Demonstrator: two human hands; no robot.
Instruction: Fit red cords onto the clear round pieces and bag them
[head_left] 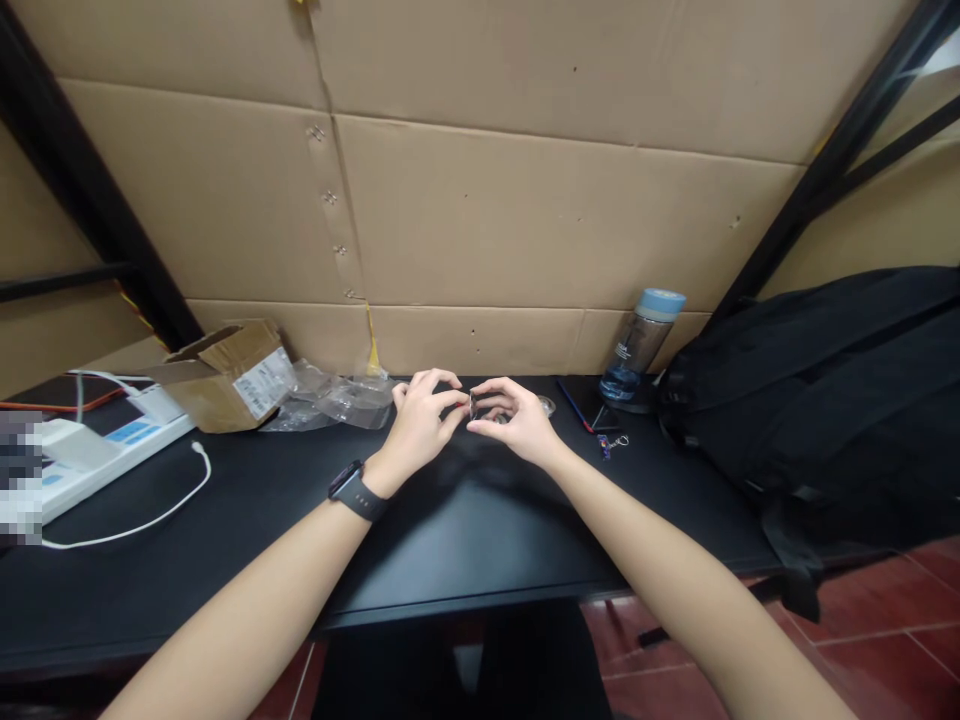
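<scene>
My left hand (pixel 428 412) and my right hand (pixel 513 418) meet above the black table, fingertips almost touching. Between them is a small, thin, dark object with a bit of red (pixel 472 405), pinched by both hands from either side; its kind is too small to make out. Part of a clear round item (pixel 548 406) shows behind my right hand, which hides the rest. To the right of that hand, a small purple-blue keychain (pixel 606 446) with a metal ring lies on the table, near a thin blue and red pen-like stick (pixel 574 406).
At the left are a white power strip (pixel 112 470) with a white cable (pixel 180 497), an opened cardboard box (pixel 232 385) and crumpled clear plastic (pixel 337 397). A blue-lidded bottle (pixel 637 350) and a black backpack (pixel 832 400) stand right. Cardboard (pixel 480 220) walls the back.
</scene>
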